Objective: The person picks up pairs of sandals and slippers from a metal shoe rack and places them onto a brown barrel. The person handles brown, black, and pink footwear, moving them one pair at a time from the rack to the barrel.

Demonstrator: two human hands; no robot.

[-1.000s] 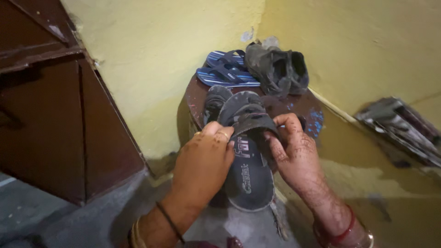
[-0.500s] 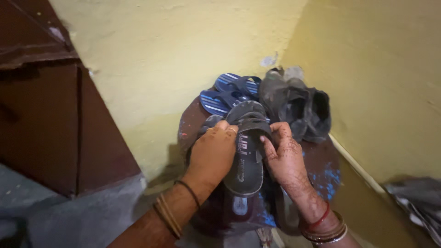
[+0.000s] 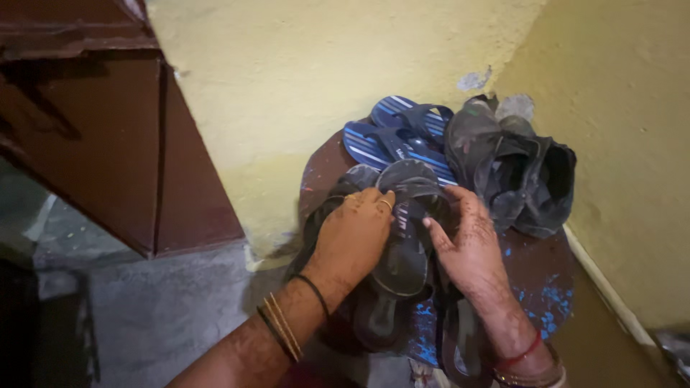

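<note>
Lowered onto stool (image 3: 535,269), dark sandal (image 3: 406,248), strap pinched between both hands' fingers (image 3: 384,205)

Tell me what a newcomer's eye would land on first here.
First, the two hands at centre: the left hand and right hand grip a dark grey sandal over a round, paint-spattered brown stool. Behind them, blue striped flip-flops and worn dark shoes sit against the yellow wall.
</note>
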